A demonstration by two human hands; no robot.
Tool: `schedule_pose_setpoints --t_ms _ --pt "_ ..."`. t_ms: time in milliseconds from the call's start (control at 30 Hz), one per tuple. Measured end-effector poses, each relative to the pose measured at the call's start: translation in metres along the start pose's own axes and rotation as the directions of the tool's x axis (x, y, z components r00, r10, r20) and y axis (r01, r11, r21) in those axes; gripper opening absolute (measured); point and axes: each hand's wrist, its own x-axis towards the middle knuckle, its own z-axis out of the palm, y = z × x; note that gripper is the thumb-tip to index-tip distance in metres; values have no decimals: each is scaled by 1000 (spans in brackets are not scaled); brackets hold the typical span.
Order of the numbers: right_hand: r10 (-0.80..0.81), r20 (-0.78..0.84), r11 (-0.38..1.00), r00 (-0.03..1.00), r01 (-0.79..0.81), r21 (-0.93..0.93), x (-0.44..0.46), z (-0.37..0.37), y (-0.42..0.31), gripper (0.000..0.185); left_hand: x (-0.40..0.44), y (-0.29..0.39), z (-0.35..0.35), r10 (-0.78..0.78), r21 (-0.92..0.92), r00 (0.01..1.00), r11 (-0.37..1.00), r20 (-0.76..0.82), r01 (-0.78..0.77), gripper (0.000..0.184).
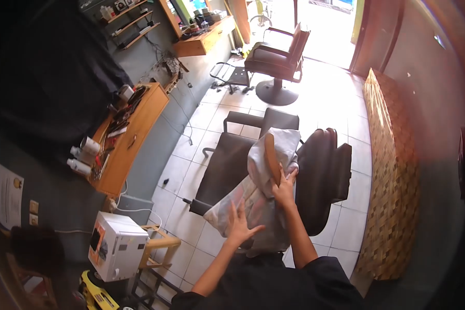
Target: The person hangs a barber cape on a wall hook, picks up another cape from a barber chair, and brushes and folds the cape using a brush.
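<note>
A pale grey cloth [261, 235] with faint reddish patches is bunched over the near side of a dark barber chair [227, 168]. My left hand [238, 226] lies against the cloth's lower left part, its fingers spread. Higher up and to the right, my right hand [285, 187] is at the lower end of a long brown wooden piece [271, 155], which lies over the cloth; its fingers are partly stretched, with the thumb side by the wood. The chair's padded backrest [320, 175] stands just right of the cloth.
A wooden shelf [134, 139] with bottles and tools is on the left wall. Below it a white box [119, 245] stands by a wooden stool [163, 242]. Another barber chair [279, 57] is farther ahead. Along the right wall runs a woven-patterned bench [392, 181].
</note>
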Motion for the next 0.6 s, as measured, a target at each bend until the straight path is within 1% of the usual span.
schedule_pose_setpoints --t_ms 33,100,167,200,267,367,467,567,600 --pt "71 66 996 995 -74 42 3 5 7 68 6 -10 10 -3 7 990 1000 141 2 118" --pt "174 160 974 972 -146 -174 3 18 9 66 14 -36 39 47 100 986 993 158 -64 117" --pt "314 214 888 925 -207 -412 2 19 -10 63 17 -47 54 97 142 984 983 146 -118 114" --pt "300 156 877 941 -208 -433 -1 25 -11 64 17 -48 57 99 139 984 983 151 -120 112" --pt "260 114 843 959 -168 -512 0 33 -6 64 19 -49 57 98 138 984 983 145 -119 109" --pt "264 127 838 956 -162 -522 0 33 -6 63 20 -51 62 100 152 986 981 134 -120 100" --pt "233 92 821 968 -145 -553 2 29 -15 58 20 -52 59 61 129 986 988 156 -82 80" --pt "143 63 908 988 -105 -405 7 37 1 47 16 -62 59 124 28 992 992 33 -125 62" --pt "144 87 909 986 -97 -406 6 38 0 42 12 -61 59 123 6 992 992 -20 -123 60"
